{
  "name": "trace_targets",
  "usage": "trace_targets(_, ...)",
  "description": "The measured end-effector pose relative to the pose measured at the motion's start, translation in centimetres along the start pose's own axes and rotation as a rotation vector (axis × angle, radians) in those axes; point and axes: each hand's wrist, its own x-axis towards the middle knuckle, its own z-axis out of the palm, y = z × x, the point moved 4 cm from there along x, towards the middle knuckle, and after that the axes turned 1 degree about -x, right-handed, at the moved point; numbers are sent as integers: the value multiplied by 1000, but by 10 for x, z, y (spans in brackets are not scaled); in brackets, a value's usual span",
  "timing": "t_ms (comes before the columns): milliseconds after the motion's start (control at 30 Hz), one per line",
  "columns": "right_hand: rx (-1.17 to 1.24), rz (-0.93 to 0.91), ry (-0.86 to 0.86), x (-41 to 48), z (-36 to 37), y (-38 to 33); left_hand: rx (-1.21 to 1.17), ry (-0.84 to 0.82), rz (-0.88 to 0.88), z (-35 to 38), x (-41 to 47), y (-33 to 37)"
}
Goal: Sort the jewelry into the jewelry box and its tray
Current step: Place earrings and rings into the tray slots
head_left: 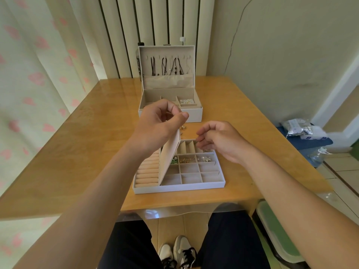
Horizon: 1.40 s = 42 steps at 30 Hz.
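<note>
Jewelry box [170, 111] stands lid-up at the far middle of the surface [97, 142], necklaces [165, 65] hanging in the lid. Tray [180, 188] lies just in front, nearer the person. Its flap [170, 154] tilts up, long edge running away from the person, top against the left hand [159, 123]. Left fingers curled, thumb to forefinger; cannot tell if they pinch anything. Right hand [219, 140] hovers over the tray's far compartments, fingers loosely gathered, contents unclear. Loose jewelry pieces [183, 127] lie between box and tray, just left of the right fingertips. Probably the right hand's pick.
</note>
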Motion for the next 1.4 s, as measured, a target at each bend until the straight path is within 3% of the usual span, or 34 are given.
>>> trace_targets(100, -318, -114, 29, -3, -8, -3, -1, -4, -5, 2, 0, 0)
trace_targets(200, -679, -156, -50, -7, -15, -3, -7, -7, -12, 3, 0, 1)
trace_targets(300, -819, -141, -108, -9, -15, 3, -5, -12, -7, 5, 0, 1)
trace_targets(533, -567, -153, -133, -15, -10, -1, -2, -10, 2, 6, 0, 1)
trace_targets(633, -649, -158, -103, -15, -14, -1, -6, -18, 2, 3, -1, 1)
trace_targets(867, -923, -196, -230, -18, -1, 9, -4, -20, -4, 4, -1, 1)
trace_targets(1400, -704, -208, -142, -16, -8, 4, -7, -20, 9, 5, 0, -1)
